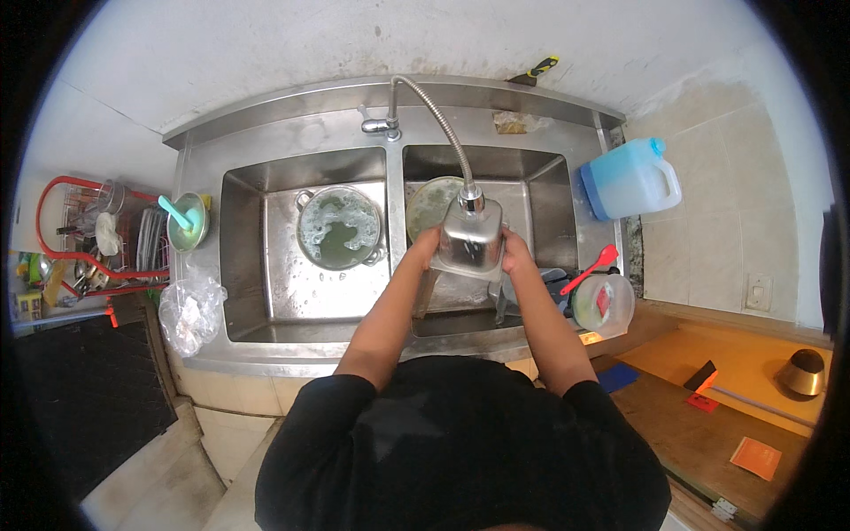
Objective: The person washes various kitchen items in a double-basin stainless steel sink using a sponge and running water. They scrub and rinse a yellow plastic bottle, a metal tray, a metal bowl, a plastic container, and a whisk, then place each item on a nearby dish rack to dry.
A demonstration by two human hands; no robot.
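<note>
My left hand (426, 247) and my right hand (515, 251) grip opposite sides of a rectangular stainless steel container (470, 237) over the right sink basin (541, 199). The end of the flexible metal faucet hose (443, 119) is right at the container's far side; whether water runs is not clear. Behind the container, a round vessel with cloudy liquid (430, 199) is partly hidden in the same basin. A metal pot with soapy, greenish water (339, 227) stands in the left basin. Clear plastic or glass pieces (499, 302) lie by my right forearm, partly covered by it.
Left of the sink are a bowl with a turquoise utensil (188, 222), a plastic bag (192, 312) and a red dish rack (66, 255). To the right stand a jug of blue liquid (631, 179), a red spoon (590, 269) and a plastic tub (614, 305). A scraper (535, 71) lies behind.
</note>
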